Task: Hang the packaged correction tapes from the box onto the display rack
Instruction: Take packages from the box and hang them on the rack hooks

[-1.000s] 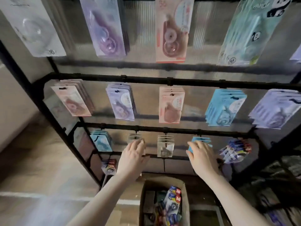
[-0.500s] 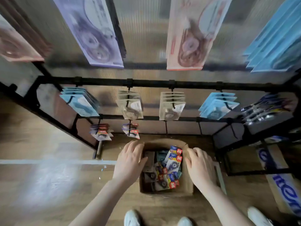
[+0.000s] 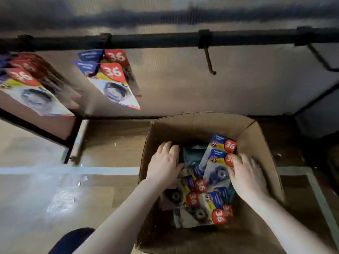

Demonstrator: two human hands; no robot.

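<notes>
1. An open brown cardboard box [image 3: 198, 125] stands on the wooden floor [image 3: 113, 143] below the black metal display rack [image 3: 157, 40].
2. Packaged correction tapes [image 3: 205, 200], on blue, yellow and white cards with red "36" badges, lie in a loose pile inside the box, from its middle toward its near wall.
3. The left hand [image 3: 165, 165] reaches into the box along its left wall; the fingers are nearly straight and rest on a dark item [image 3: 180, 156] near the far-left corner. No grip is visible.
4. The right hand [image 3: 245, 173] reaches in along the right wall, its fingers bent over the right edge of the topmost correction tape card [image 3: 216, 165]; blur hides whether it actually pinches the card.
5. On the rack's lowest rail, two hooks at the left carry hanging correction tape packages [image 3: 110, 77] and [image 3: 27, 85].
6. Two bare black hooks [image 3: 210, 61] and [image 3: 319, 58] project from the same rail further right, above the box.
</notes>
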